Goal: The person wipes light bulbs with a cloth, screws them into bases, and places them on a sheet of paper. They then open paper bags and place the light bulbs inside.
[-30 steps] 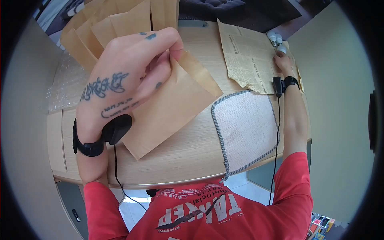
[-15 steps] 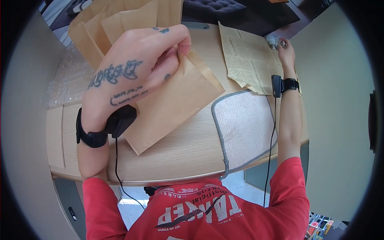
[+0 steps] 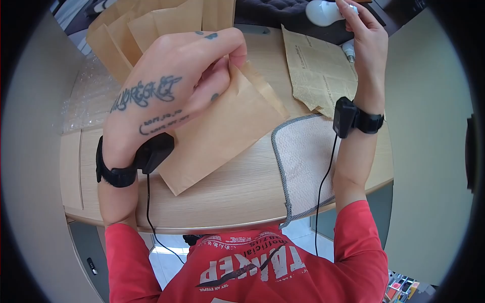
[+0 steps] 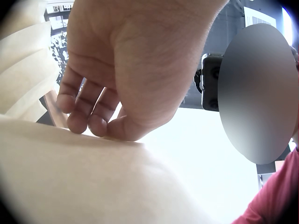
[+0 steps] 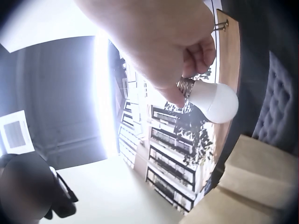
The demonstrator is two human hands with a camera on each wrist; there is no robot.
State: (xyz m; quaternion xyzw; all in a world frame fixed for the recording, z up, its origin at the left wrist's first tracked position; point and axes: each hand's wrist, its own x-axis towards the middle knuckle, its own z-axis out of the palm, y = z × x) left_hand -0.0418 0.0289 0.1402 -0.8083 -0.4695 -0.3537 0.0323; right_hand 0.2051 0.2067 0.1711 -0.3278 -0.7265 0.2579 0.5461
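My left hand point(image 3: 174, 86) pinches the upper edge of a flat brown paper bag point(image 3: 214, 139), which slants over the desk in the head view. In the left wrist view the thumb and fingertips point(image 4: 97, 126) meet at the paper's edge. Raised at the far right, my right hand point(image 3: 371, 53) holds a white light bulb point(image 3: 323, 13) by its screw base. The right wrist view shows the metal thread point(image 5: 185, 87) between thumb and fingers, with the round end pointing away from the palm. Another bulb point(image 3: 348, 49) lies beyond the printed paper, partly hidden by the right hand.
Pleated brown paper bags point(image 3: 166, 22) stand at the back left, beside clear bubble wrap point(image 3: 88, 101). A torn-edged sheet printed like newspaper point(image 3: 316, 70) lies at the back right. Nearer is a pale mat with grey trim point(image 3: 308, 156). A cable hangs from each wrist camera.
My right hand has picked a bulb from the group at the back right and lifted it up and leftward. The left hand keeps its pinch on the bag, shifting slightly right in view.
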